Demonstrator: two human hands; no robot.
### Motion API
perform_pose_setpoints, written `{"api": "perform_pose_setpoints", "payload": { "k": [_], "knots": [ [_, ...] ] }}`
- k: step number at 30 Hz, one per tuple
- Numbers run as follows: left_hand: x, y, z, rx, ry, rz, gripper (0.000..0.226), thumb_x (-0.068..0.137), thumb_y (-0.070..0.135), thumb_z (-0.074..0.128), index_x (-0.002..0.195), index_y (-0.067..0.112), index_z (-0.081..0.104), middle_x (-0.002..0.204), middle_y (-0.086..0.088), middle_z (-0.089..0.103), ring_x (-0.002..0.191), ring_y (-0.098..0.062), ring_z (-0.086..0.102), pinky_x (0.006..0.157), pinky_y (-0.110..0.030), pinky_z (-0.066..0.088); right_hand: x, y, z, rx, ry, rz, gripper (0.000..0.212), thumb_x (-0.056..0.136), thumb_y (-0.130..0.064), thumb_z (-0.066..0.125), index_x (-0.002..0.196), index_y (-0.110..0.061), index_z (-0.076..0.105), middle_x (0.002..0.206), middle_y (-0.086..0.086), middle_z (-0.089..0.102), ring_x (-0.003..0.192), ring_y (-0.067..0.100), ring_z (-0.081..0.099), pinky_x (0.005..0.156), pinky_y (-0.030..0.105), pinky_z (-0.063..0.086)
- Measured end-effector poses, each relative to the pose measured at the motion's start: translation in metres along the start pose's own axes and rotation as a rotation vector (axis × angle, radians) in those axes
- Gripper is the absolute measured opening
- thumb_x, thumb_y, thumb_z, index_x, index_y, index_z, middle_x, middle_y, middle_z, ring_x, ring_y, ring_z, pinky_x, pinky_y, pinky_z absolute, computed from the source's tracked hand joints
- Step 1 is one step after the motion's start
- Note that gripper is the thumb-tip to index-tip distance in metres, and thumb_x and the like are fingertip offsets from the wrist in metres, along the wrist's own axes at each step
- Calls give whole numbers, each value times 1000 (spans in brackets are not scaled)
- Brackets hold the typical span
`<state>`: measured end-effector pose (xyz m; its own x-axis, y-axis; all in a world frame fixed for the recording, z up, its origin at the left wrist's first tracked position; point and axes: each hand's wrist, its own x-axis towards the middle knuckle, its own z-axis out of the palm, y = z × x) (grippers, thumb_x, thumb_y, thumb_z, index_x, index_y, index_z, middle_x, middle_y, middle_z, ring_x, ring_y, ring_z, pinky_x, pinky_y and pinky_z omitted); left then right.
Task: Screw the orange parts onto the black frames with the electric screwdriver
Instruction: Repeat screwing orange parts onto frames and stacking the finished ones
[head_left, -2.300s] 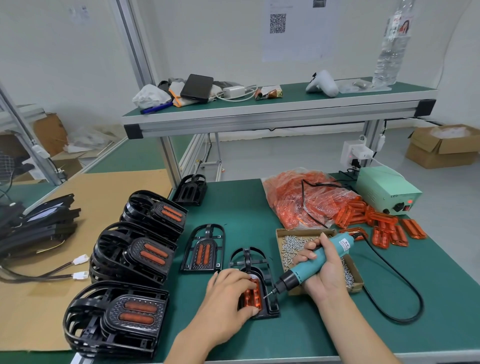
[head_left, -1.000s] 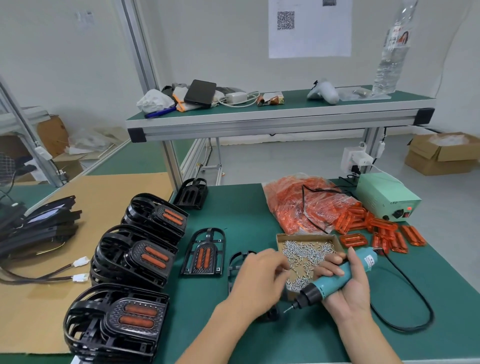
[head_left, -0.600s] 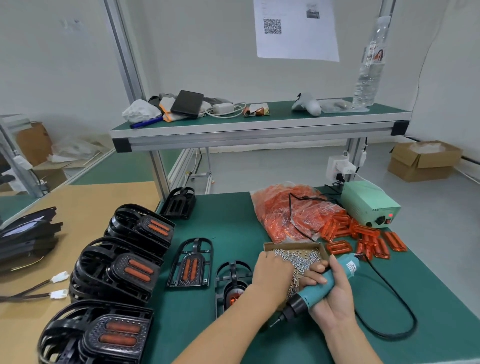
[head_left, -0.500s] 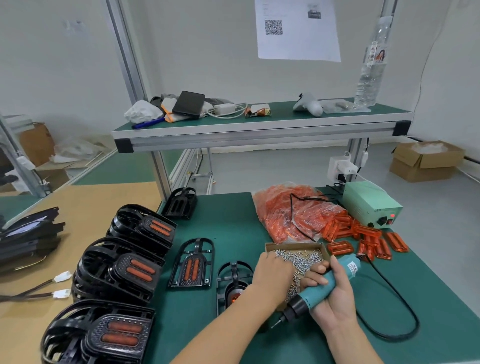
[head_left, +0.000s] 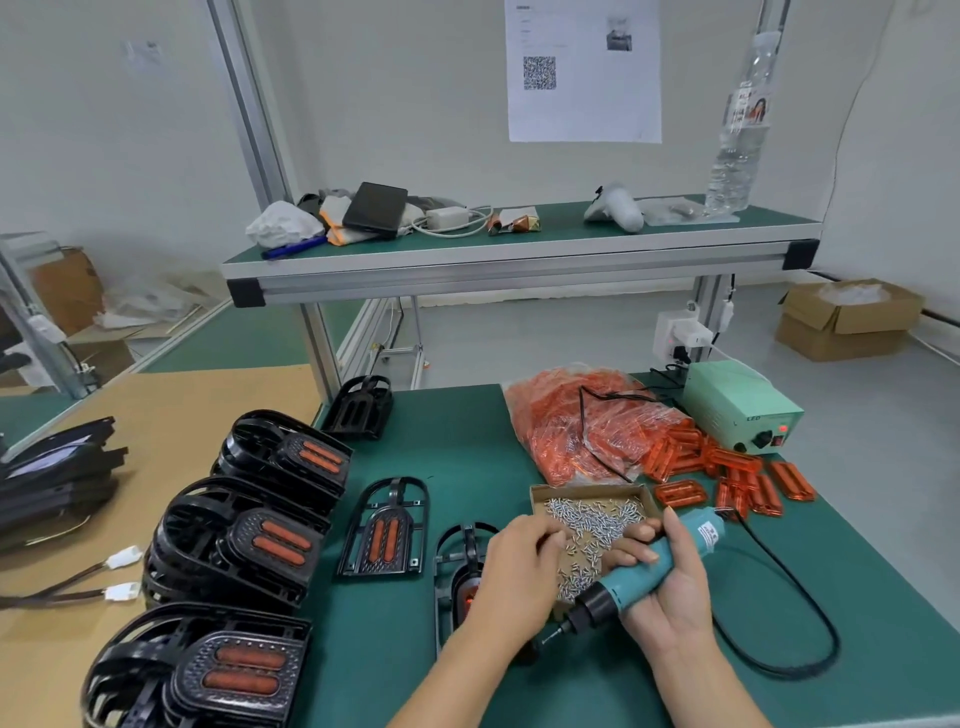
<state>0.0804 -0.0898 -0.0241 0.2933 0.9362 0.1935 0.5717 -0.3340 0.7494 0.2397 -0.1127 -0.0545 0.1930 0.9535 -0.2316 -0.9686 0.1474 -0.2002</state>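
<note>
Electric screwdriver unmoved, left hand still over screws

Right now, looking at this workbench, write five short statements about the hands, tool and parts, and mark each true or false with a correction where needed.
1. The right hand grips the teal electric screwdriver. True.
2. The left hand reaches over the cardboard box of screws. True.
3. The screwdriver's bit is driving a screw into a frame. False: it points at bare mat, touching no frame.
4. The bag of orange parts sits on the upper shelf. False: it lies on the green mat.
5. The black frame beside the left hand holds an orange part. True.
</note>
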Motion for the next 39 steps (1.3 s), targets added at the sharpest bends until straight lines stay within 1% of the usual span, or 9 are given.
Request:
{"api": "perform_pose_setpoints", "payload": {
  "k": [2, 4, 8, 14, 18, 23, 28, 34, 39],
  "knots": [
    [-21, -3, -11, -106, 30, -69, 19, 105, 28, 53, 101, 34, 71, 93, 26, 67, 93, 9, 59, 78, -7, 41, 1, 1, 2, 32, 14, -13, 23, 92, -34, 68, 77, -20, 57, 72, -10, 50, 50, 2, 43, 51, 17, 43],
    [-40, -10, -18, -222, 64, -131, 21, 105, 30, 54, 97, 39, 72, 81, 31, 65, 78, 10, 58, 70, -8, 42, 4, 2, 5, 56, 27, -26, 23, 92, -35, 68, 79, -20, 56, 73, -11, 50, 50, 1, 43, 51, 16, 43],
    [-63, -21, -24, -454, 165, -262, 22, 101, 27, 61, 91, 37, 77, 66, 11, 63, 59, -8, 50, 63, -25, 43, 8, 11, 13, 87, 39, -41, 23, 92, -34, 70, 81, -20, 56, 74, -12, 52, 50, 1, 44, 52, 18, 43],
    [-75, -22, -22, -584, 204, -307, 25, 98, 16, 67, 84, 34, 79, 64, 6, 65, 59, -5, 52, 62, -18, 46, 10, 22, 20, 37, 59, -66, 23, 92, -35, 70, 84, -21, 54, 73, -11, 53, 51, 2, 44, 57, 18, 41],
    [-77, -26, -19, -587, 208, -309, 32, 97, 9, 66, 84, 35, 79, 69, 3, 67, 61, -5, 53, 63, -22, 48, 8, 24, 20, 2, 71, -86, 22, 91, -34, 70, 84, -22, 54, 74, -10, 52, 51, 2, 43, 55, 18, 41],
    [-77, -32, -16, -503, 221, -308, 28, 100, 15, 62, 89, 37, 76, 65, 7, 59, 62, -8, 48, 64, -27, 42, 5, 26, 22, -18, 82, -95, 21, 91, -34, 68, 84, -22, 52, 74, -10, 51, 50, 2, 42, 54, 18, 39],
    [-78, -33, -19, -451, 213, -297, 26, 100, 18, 63, 91, 40, 74, 63, 9, 57, 59, -6, 45, 61, -23, 41, 4, 28, 23, -31, 75, -93, 22, 89, -33, 70, 85, -21, 52, 74, -8, 52, 51, 3, 42, 57, 18, 39],
    [-78, -24, -22, -374, 217, -278, 27, 100, 22, 62, 89, 44, 71, 64, 10, 60, 56, -2, 46, 56, -14, 39, 0, 37, 27, -74, 23, -96, 22, 87, -30, 72, 76, -19, 57, 70, -5, 54, 47, 5, 43, 48, 20, 44],
    [-77, -26, -30, -364, 254, -283, 25, 100, 20, 62, 87, 38, 73, 64, 13, 60, 56, -3, 46, 55, -15, 37, 1, 38, 30, -65, 8, -98, 24, 91, -31, 71, 72, -19, 60, 70, -6, 54, 49, 5, 43, 49, 20, 44]
  ]
}}
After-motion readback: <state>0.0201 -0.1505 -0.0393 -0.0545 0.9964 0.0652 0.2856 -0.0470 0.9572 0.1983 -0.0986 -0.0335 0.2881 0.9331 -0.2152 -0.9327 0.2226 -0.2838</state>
